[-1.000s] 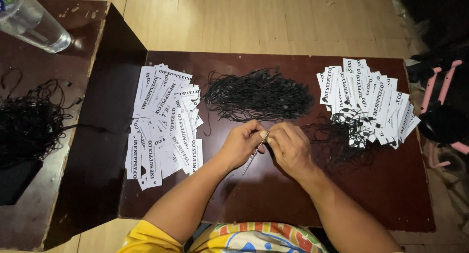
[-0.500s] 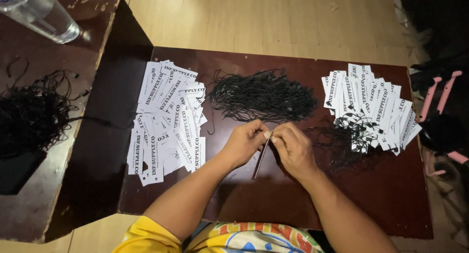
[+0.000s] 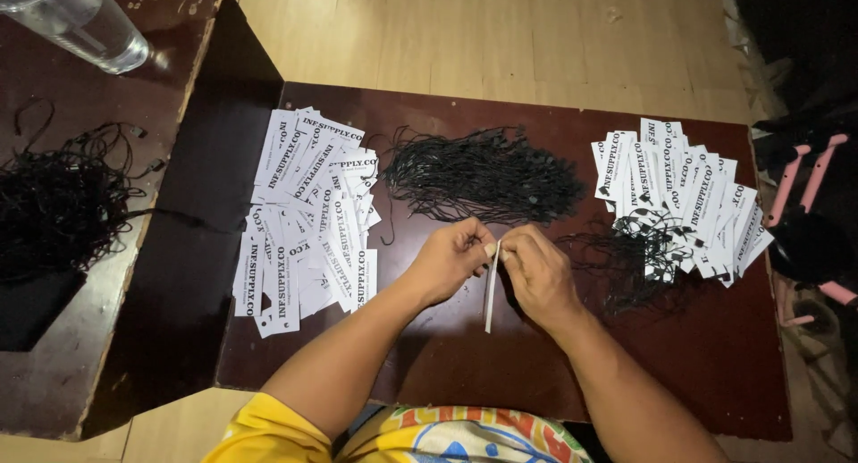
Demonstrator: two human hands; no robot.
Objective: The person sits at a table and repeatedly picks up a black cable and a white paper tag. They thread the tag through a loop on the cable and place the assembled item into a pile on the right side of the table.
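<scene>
My left hand [image 3: 447, 259] and my right hand [image 3: 539, 273] meet over the middle of a dark wooden table [image 3: 715, 374]. Together they pinch the top of one white paper tag [image 3: 491, 289], which hangs edge-on between them. A heap of thin black string loops [image 3: 483, 172] lies just beyond my hands. A spread pile of white printed tags [image 3: 304, 208] lies to the left. Another pile of white tags with black strings attached [image 3: 684, 199] lies to the right.
A second, lower table at the left carries a tangle of black strings [image 3: 58, 204] and a clear plastic bottle [image 3: 80, 21]. Pink and black objects [image 3: 809, 213] sit beyond the table's right edge. Light wooden floor [image 3: 483, 34] lies behind.
The tag between my hands now hangs lower and more visible. My hands have stayed together at the same spot; the view shifted slightly.
</scene>
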